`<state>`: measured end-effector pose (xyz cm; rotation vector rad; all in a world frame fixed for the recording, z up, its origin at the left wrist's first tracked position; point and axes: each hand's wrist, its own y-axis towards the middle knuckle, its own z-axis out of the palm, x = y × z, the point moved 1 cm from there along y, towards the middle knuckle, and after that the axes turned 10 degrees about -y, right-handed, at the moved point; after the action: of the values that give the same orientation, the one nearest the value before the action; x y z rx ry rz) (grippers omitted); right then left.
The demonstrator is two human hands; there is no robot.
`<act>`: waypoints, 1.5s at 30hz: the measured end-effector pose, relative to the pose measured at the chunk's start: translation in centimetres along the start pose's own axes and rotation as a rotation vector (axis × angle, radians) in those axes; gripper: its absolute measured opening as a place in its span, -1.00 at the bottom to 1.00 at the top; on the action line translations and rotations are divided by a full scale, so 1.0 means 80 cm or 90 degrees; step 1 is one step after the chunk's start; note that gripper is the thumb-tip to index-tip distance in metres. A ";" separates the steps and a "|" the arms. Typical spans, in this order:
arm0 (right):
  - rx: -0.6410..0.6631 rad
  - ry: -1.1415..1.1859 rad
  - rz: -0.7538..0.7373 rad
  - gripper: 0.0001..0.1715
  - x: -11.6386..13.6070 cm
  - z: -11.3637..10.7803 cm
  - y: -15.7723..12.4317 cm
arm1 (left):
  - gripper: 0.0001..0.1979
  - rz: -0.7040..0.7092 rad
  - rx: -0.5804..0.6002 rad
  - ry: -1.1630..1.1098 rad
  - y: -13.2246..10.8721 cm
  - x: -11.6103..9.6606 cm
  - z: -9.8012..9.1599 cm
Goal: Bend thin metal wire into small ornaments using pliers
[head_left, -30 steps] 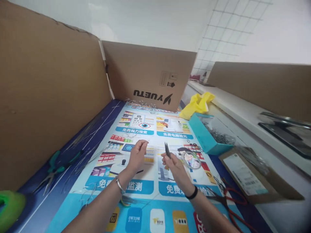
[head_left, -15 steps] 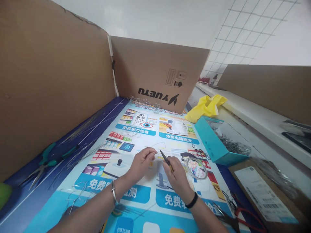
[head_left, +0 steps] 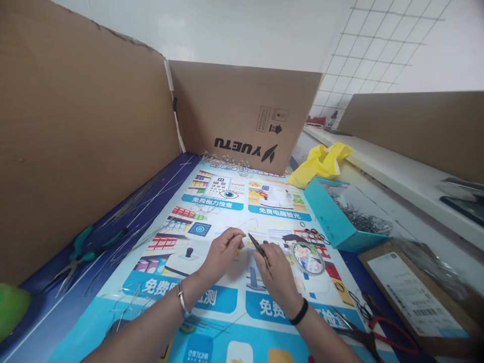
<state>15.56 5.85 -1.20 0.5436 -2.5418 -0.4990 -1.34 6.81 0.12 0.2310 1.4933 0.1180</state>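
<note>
My left hand (head_left: 226, 252) is closed, with thumb and forefinger pinched together on a thin wire (head_left: 250, 222) that curves up beyond the fingertips. In my right hand (head_left: 276, 272) is a slim, dark pointed tool with yellow on its handle (head_left: 258, 247), perhaps small pliers; the palm hides most of it. Its tip points at the left fingertips, a small gap away. Both hands hover over a printed poster (head_left: 223, 229) on the table. A round clear dish (head_left: 309, 258) lies right of my right hand.
Teal-handled pliers (head_left: 77, 257) and loose wires lie at left. Red-handled scissors (head_left: 368, 335), black rings (head_left: 313, 234), a teal box of metal pieces (head_left: 325, 217), a labelled carton (head_left: 416, 297) and a yellow cloth (head_left: 321, 164) are at right. Cardboard panels (head_left: 242, 111) stand behind and left.
The camera view has shifted slightly, bringing more of the green object at the left edge into view. Both hands keep nearly the same pose and grip.
</note>
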 end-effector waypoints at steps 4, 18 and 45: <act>0.014 0.000 -0.001 -0.74 -0.003 0.002 0.000 | -0.80 -0.006 0.015 -0.011 0.000 0.002 0.001; 0.016 -0.011 0.005 -0.70 -0.003 0.005 -0.001 | -0.82 -0.024 0.027 -0.004 0.000 0.008 0.000; 0.523 1.137 0.193 -0.60 0.016 -0.001 -0.013 | -0.86 0.185 0.126 0.058 0.005 -0.016 -0.009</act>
<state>14.90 4.37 -1.09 0.4563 -0.8874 0.8700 -2.10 6.93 1.44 0.6094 1.5554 0.2161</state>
